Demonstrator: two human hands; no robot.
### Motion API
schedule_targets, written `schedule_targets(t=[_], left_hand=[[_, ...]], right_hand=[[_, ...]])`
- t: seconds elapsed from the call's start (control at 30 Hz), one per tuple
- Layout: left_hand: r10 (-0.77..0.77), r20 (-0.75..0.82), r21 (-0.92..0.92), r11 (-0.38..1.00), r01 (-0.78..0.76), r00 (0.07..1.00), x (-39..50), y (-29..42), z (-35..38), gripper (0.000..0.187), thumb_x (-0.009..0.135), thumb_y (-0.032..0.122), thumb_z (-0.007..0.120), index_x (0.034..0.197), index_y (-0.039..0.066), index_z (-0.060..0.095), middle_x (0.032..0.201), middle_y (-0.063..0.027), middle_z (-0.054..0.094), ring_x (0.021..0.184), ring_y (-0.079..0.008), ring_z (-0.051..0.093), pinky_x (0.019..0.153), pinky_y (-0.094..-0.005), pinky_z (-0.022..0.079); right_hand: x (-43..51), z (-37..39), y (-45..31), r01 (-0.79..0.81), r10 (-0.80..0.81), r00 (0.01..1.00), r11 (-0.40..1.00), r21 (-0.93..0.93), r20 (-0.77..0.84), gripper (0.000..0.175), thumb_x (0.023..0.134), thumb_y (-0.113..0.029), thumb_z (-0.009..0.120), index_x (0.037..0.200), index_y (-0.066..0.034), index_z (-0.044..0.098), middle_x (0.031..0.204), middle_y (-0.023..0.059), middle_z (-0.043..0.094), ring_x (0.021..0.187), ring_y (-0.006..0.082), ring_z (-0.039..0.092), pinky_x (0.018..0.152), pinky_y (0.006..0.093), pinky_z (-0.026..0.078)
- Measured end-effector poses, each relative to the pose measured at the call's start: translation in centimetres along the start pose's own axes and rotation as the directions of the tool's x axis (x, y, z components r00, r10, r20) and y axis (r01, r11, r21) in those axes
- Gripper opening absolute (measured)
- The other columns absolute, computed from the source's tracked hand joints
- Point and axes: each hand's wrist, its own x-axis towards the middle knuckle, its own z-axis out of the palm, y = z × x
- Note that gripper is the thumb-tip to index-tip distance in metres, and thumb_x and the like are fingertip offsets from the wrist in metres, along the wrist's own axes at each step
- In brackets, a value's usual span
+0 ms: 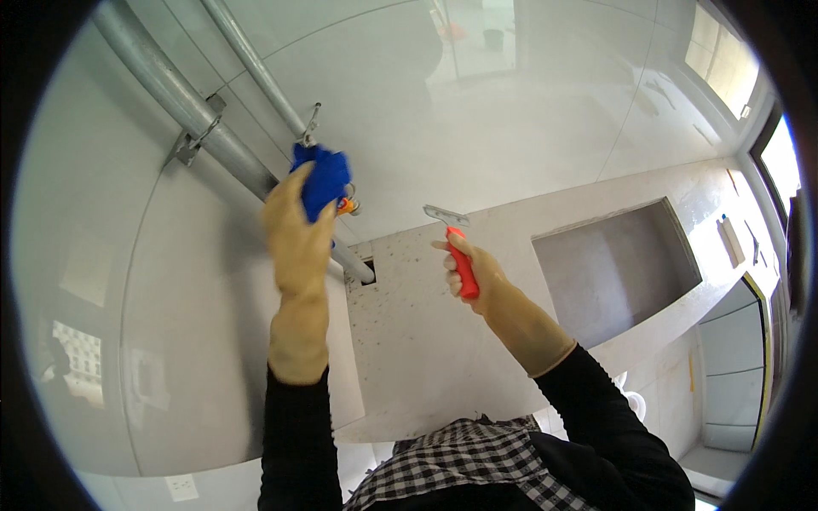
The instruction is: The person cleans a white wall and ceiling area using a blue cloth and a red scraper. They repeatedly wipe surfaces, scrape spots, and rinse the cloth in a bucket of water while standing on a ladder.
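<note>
My left hand [297, 223], in a tan rubber glove, grips a bunched blue cloth [326, 182]. The cloth lies against the lower part of a thin metal pipe [259, 67], just under a small valve lever [313, 118]. Partly behind the cloth, an orange-marked fitting [347, 205] shows. My right hand [476, 268], gloved alike, holds a scraper by its red handle [464, 271]. The scraper's flat metal blade [447, 215] points up and away from me, over the rear edge of the pale countertop [409, 332]. Some fingers of the left hand are blurred.
A thick grey pipe [172, 83] is clamped by a bracket [198, 137] at the left wall. One pipe enters a square hole [369, 271] in the speckled counter corner. Right of my hand lies a rectangular sink cutout [613, 271]. Small items, including a whitish block [730, 241], rest farther right by the window.
</note>
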Motion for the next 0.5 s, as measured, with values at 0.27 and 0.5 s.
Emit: schedule_targets(t=[0.27, 0.5], left_hand=[[0.254, 0.654, 0.218, 0.839, -0.499, 0.712, -3.8, 1.2, 8.5, 0.025, 0.079, 0.015, 0.084, 0.103, 0.018, 0.079, 0.103, -0.0026, 0.076, 0.106, -0.0314, 0.071, 0.092, -0.0469, 0.055], [-0.52, 0.584, -0.226, 0.633, 0.741, 0.623, -19.3, 2.2, -0.9, 0.037, 0.093, 0.005, 0.075, 0.13, 0.002, 0.071, 0.117, -0.0142, 0.076, 0.108, -0.0278, 0.074, 0.096, -0.041, 0.059]], right_hand=[[-1.3, -3.1, 1.3, 0.126, -0.125, 0.99, 0.992, 0.023, -0.06, 0.046, 0.111, -0.043, 0.065, 0.141, -0.0082, 0.068, 0.084, -0.0027, 0.059, 0.061, 0.0097, 0.05, 0.055, 0.0234, 0.044], [-2.6, 0.0, 0.7, 0.389, -0.366, 0.921, 0.887, -0.25, 0.136, 0.045, 0.107, -0.042, 0.068, 0.135, -0.0062, 0.067, 0.09, 0.0066, 0.065, 0.067, 0.0183, 0.063, 0.063, 0.0355, 0.055]])
